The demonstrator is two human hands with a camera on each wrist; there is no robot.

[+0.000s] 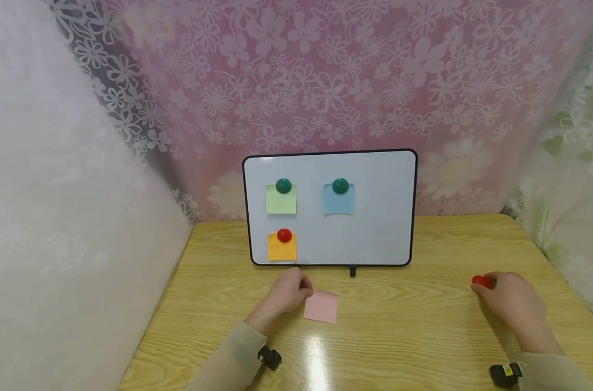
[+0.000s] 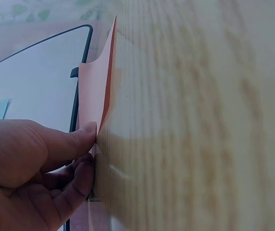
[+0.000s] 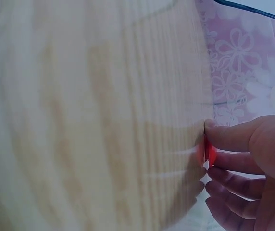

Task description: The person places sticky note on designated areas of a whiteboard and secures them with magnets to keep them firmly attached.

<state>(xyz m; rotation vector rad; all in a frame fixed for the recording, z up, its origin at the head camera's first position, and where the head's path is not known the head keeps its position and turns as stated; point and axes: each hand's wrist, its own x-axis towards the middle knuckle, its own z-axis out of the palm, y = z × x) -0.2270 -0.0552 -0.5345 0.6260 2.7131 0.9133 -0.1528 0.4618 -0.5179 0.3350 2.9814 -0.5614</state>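
My left hand [image 1: 289, 290] pinches the upper left corner of a pink sticky note [image 1: 321, 307] just above the table; in the left wrist view the note [image 2: 95, 89] stands tilted from the wood between thumb and fingers. Far to the right, my right hand [image 1: 513, 297] holds a round red magnet [image 1: 482, 281] low at the tabletop. The right wrist view shows the magnet [image 3: 209, 151] between thumb and index finger, the other fingers loosely bent. Behind the hands stands a whiteboard [image 1: 374, 228] with a black frame.
On the board, green magnets hold a light green note [image 1: 281, 202] and a blue note [image 1: 339, 202]. An orange note [image 1: 282, 250] hangs lower left under a red magnet [image 1: 284, 235]. A black foot [image 1: 352, 271] juts from the board's lower edge. Floral curtains [image 1: 316, 98] surround the wooden table [image 1: 399, 336].
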